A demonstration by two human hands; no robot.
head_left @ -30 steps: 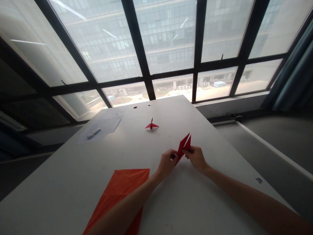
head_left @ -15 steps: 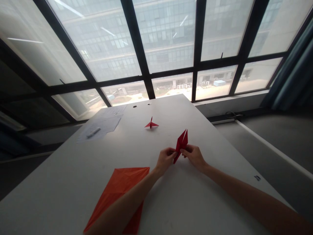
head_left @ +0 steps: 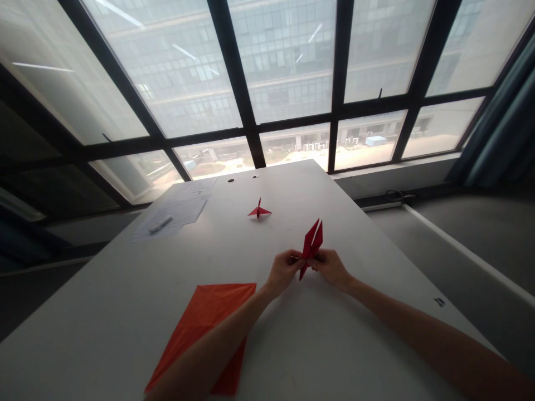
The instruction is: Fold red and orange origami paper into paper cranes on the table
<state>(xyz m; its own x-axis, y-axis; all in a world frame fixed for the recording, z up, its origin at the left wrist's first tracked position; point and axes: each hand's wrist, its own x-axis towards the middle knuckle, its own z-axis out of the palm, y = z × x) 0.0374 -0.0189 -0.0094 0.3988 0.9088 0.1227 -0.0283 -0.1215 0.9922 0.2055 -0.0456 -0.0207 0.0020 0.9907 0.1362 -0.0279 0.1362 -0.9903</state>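
A folded piece of red origami paper (head_left: pixel 312 240) stands upright between my hands, with two narrow points upward and one point downward. My left hand (head_left: pixel 286 271) pinches its left edge near the lower end. From the other side, my right hand (head_left: pixel 331 267) grips it with thumb and fingers. The fingertips hide part of its lower folds. Farther back on the table sits a red paper crane (head_left: pixel 259 211) with its wings spread. An orange-red paper sheet (head_left: pixel 215 306) lies flat under my left forearm, which covers part of it.
The white table (head_left: pixel 334 345) reaches toward large dark-framed windows. Printed papers (head_left: pixel 184 209) lie at the back left with a white pen-like object (head_left: pixel 161 224) on them. A small dark mark (head_left: pixel 439 302) is near the right edge. A white pipe (head_left: pixel 460 248) runs beyond the table.
The folded red paper has shifted slightly right and tilted a little between my fingers. My hands have come slightly closer together around its lower part.
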